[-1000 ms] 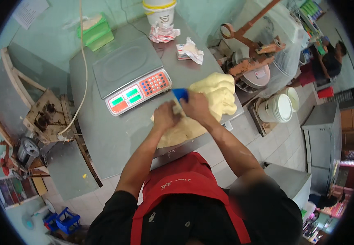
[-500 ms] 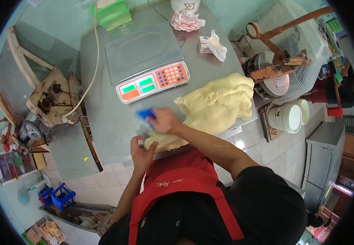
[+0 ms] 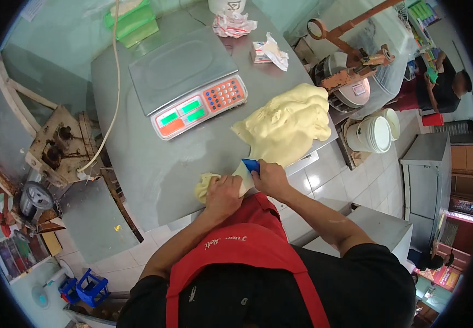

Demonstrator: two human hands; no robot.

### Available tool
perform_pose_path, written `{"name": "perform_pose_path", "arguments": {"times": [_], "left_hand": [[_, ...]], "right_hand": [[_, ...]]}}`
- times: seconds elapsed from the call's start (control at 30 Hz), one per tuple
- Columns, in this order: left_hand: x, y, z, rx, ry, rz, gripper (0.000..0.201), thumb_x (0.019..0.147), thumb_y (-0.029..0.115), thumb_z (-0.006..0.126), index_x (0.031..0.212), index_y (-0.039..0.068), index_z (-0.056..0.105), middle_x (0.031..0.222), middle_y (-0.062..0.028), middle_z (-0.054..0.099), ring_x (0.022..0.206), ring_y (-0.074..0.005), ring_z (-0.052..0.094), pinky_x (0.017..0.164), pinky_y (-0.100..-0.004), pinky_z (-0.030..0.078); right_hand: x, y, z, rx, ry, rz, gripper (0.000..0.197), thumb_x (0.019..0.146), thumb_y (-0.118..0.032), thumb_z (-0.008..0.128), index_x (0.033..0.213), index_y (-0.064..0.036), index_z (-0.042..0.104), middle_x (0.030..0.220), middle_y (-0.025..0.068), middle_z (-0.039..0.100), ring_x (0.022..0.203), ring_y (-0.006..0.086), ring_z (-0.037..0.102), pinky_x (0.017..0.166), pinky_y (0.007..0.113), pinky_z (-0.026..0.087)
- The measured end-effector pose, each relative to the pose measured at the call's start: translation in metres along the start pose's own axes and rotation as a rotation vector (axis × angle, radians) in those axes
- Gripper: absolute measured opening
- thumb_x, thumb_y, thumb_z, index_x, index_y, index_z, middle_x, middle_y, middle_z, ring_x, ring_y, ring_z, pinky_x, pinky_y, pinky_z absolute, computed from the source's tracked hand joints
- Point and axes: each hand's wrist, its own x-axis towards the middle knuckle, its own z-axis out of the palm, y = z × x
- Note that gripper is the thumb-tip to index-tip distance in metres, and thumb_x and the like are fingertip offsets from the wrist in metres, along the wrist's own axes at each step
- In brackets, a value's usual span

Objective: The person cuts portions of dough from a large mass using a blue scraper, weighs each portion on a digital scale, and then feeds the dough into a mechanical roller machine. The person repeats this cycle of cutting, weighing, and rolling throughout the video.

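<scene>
A big mass of pale yellow dough [image 3: 288,123] lies on the right part of the grey metal table [image 3: 138,158]. My right hand [image 3: 269,177] grips a blue-handled dough scraper [image 3: 247,168] at the dough's near tip. My left hand [image 3: 223,194] rests on a small piece of dough [image 3: 204,185] close to the table's front edge, just left of the scraper. Both hands sit side by side, almost touching.
A digital scale [image 3: 187,82] with a flat pan stands mid-table. Crumpled wrappers [image 3: 269,50], a white tub [image 3: 226,5] and green boxes [image 3: 130,19] line the back. A rusty machine [image 3: 346,60] and white bucket [image 3: 373,134] stand right; a person [image 3: 438,82] sits far right.
My hands came back from the big dough to the table's front edge. The scraper moved with my right hand, and a small piece now lies apart from the main mass under my left hand.
</scene>
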Motion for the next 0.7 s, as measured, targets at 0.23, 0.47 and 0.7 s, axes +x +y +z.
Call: {"name": "perform_pose_path", "arguments": {"times": [0.23,0.47,0.7], "left_hand": [[-0.070,-0.034,-0.064,0.208,0.355,-0.239,0.092,0.063,0.050,0.096,0.145,0.022,0.063,0.151,-0.0159,0.046,0.138,-0.0384,0.049,0.118,-0.0515,0.037],[-0.055,-0.124,-0.076,-0.872,0.552,-0.565,0.074,0.070,0.012,0.098,0.133,0.003,0.060,0.119,-0.0155,0.072,0.109,-0.0239,0.072,0.095,-0.0388,0.059],[0.133,-0.156,-0.227,-0.288,0.596,-0.270,0.095,0.076,0.024,0.091,0.157,0.015,0.043,0.139,-0.0219,0.065,0.126,-0.0422,0.065,0.108,-0.0538,0.051]], "right_hand": [[0.017,-0.043,0.091,0.230,0.157,0.015,0.032,0.091,-0.028,0.072,0.100,0.0028,0.073,0.087,0.0288,0.074,0.085,0.0482,0.073,0.080,0.054,0.059],[0.088,-0.104,0.106,1.224,-0.032,0.180,0.034,0.095,-0.027,0.079,0.112,0.0021,0.075,0.092,0.0125,0.077,0.080,0.0240,0.074,0.078,0.042,0.061],[0.081,-0.072,-0.032,1.276,0.099,0.153,0.028,0.099,-0.021,0.077,0.113,0.0024,0.073,0.099,0.0060,0.075,0.087,0.0124,0.068,0.079,0.032,0.058]]}}
